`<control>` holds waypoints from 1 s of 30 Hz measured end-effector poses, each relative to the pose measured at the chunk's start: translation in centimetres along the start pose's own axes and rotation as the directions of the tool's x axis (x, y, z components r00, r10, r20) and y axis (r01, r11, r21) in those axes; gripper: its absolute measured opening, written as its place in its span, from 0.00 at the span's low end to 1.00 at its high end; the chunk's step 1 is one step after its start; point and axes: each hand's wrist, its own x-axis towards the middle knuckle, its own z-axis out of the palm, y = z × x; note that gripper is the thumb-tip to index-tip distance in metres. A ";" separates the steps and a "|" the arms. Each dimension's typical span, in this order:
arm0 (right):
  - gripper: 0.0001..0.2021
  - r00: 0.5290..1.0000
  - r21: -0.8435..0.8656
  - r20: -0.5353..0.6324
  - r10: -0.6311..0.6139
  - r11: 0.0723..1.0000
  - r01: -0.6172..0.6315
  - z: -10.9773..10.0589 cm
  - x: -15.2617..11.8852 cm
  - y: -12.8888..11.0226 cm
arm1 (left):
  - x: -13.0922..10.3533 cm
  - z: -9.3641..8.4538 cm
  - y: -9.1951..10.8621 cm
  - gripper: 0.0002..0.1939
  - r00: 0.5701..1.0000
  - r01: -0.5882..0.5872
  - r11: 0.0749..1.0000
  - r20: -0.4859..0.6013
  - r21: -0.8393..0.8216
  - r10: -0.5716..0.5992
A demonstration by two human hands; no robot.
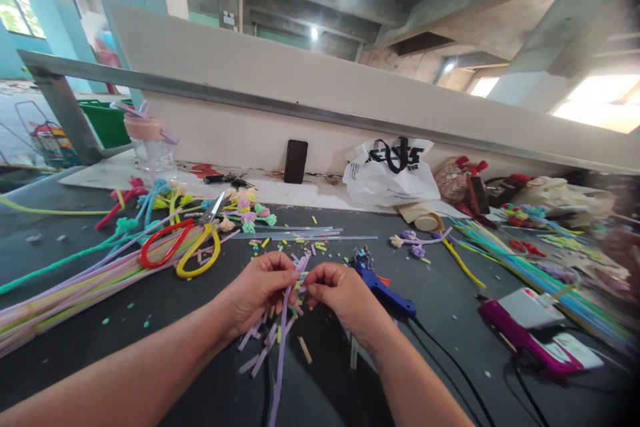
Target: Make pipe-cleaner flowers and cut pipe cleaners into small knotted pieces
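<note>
Above the middle of the dark table, my left hand (267,283) pinches a long lilac pipe cleaner (283,355), whose lower end hangs toward the front edge. Fingertips of my right hand (334,287) are pressed together close beside it; whatever they hold is too small to make out. Beneath both hands lie short cut pipe cleaner pieces (261,359), mostly lilac with some yellow. A blue glue gun (390,295) rests just right of my right hand. To the left, scissors (213,208) with one red and one yellow handle lie on a bundle of pipe cleaners (75,297).
Small pipe cleaner flowers (247,207) and clear glue sticks (310,234) lie behind my hands. A phone (296,161) leans on the back panel near a white bag (390,177). At right are a magenta glue gun (525,340), more pipe cleaners (530,273) and another person's hand (625,253).
</note>
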 end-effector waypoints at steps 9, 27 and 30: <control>0.03 0.964 -0.172 -0.242 -0.112 0.983 0.070 -2.5 -0.3 -1.1 | -0.7 1.1 0.2 0.08 0.989 0.048 0.936 -0.149 0.350 0.005; 0.07 0.850 -0.570 0.016 -0.526 0.694 0.440 -1.8 -0.4 -0.8 | -1.0 1.5 0.3 0.09 0.987 0.103 0.875 -0.158 0.473 -0.031; 0.08 0.853 -0.576 0.011 -0.522 0.694 0.432 -1.6 -0.4 -0.9 | -1.1 1.5 0.3 0.10 0.989 0.094 0.883 -0.145 0.459 -0.030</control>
